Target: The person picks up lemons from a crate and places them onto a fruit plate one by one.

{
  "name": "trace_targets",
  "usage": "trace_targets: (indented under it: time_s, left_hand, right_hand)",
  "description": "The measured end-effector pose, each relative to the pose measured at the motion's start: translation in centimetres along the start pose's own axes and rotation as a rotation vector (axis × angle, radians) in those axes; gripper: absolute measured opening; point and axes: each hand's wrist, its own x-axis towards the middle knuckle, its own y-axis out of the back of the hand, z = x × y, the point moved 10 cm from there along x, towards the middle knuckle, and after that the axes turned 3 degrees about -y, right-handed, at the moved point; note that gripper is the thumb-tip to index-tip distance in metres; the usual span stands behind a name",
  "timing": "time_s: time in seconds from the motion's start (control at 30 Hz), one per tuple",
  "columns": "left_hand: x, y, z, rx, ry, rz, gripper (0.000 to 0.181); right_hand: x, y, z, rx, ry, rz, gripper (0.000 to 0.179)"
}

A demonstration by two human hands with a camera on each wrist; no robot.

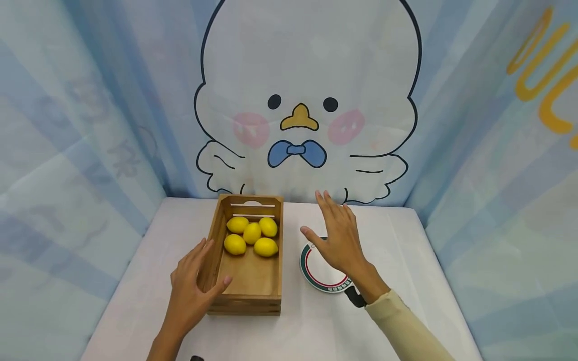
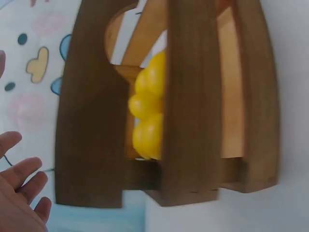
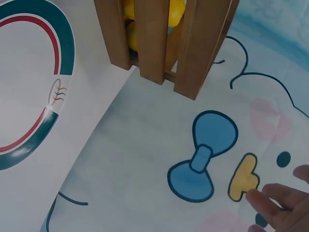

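In the head view we see the left hand [image 1: 191, 286] with fingers and thumb spread wide, holding nothing; the wooden crate [image 1: 250, 278] lies just right of those fingers, its five lemons [image 1: 252, 233] right of the fingertips. The right hand's [image 1: 336, 238] fingers, extended and holding nothing, are over the plate [image 1: 318, 268] on the surface [image 1: 307, 333]. From the left wrist, we see slats beside the fingers; blur keeps us from judging contact. From the right wrist, we find the plate well left of the fingers.
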Motion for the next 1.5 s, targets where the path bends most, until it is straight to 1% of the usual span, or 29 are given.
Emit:
trace_targets:
  time_s: [0.23, 0.3, 0.4, 0.63, 0.73, 0.83, 1.0, 1.13, 1.33, 1.5]
  left_hand:
    - [-1.8, -0.2, -2.5, -0.048, 0.141, -0.006, 0.095]
    - [-2.3, -0.3, -3.0, -0.061, 0.181, -0.013, 0.097]
    - [-2.9, -0.3, -3.4, -0.074, 0.216, -0.012, 0.098]
    - [-3.7, -1.0, -4.0, -0.134, 0.248, -0.009, 0.096]
    - [-3.8, -1.2, -4.2, -0.166, 0.255, -0.001, 0.096]
    - [-3.8, -1.4, -4.4, -0.176, 0.265, 0.003, 0.096]
    - [-3.9, -1.8, -4.9, -0.203, 0.3, -0.007, 0.096]
    - [-3.9, -1.8, -5.3, -0.223, 0.323, 0.0, 0.095]
    - [-4.0, -1.8, -5.5, -0.219, 0.348, -0.008, 0.096]
    - [-3.7, -1.7, -5.6, -0.195, 0.342, -0.015, 0.097]
  right_hand:
    - [-0.4, 0.0, -0.2, 0.022, 0.009, 0.005, 0.09]
    - [-0.4, 0.1, -0.2, 0.029, 0.015, 0.016, 0.09]
    - [-0.4, 0.4, -0.2, 0.047, 0.029, 0.038, 0.09]
    - [-0.3, 0.3, -0.2, 0.098, 0.034, 0.04, 0.09]
    - [-0.1, 0.0, -0.3, 0.129, 0.036, 0.033, 0.09]
    - [0.0, -0.1, -0.4, 0.154, 0.036, 0.026, 0.089]
    - [0.3, -0.1, -0.9, 0.176, 0.038, 0.019, 0.089]
    - [1.0, -0.4, -1.5, 0.198, 0.043, 0.003, 0.087]
    - [1.9, -1.3, -2.3, 0.232, 0.034, -0.042, 0.087]
    - [2.7, -2.1, -3.0, 0.259, 0.042, -0.06, 0.088]
